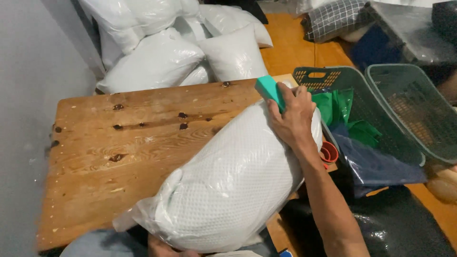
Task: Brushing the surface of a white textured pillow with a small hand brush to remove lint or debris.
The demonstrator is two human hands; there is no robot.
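Bagged pillow (228,185), white with a quilted pattern under clear plastic, lies across the near right corner of the worktop (133,143), partly overhanging the near edge toward the person. Long axis runs diagonal: near-left end low by the person's lap, far-right end up by the worktop's right edge.

Right hand (294,116) sits on the pillow's far-right end, grip closed around a teal block (269,90), probably a sponge or tape tool, pressed at the bag's top. So the pillow lies directly under and toward the person from this grip. Forearm runs along the pillow's right side.

Left hand (164,247) barely shows under the pillow's near end at the frame bottom; it looks to be propping the bag from below, but can't tell whether the grip is closed or flat. Right hand is the nearer one to the far end; left is nearer the near end.

Around the pillow: to its right, two dark green plastic baskets (381,109) with green and dark blue cloth (362,157) inside, close off the worktop's edge. An orange ring (329,152), perhaps a tape roll, is just beside the pillow's right flank. Beyond the pillow, off the worktop's far edge, a pile of bagged white pillows (162,52). The worktop left of the pillow is bare wood with dark knots. Baskets crowd the right side; nothing blocks the left.
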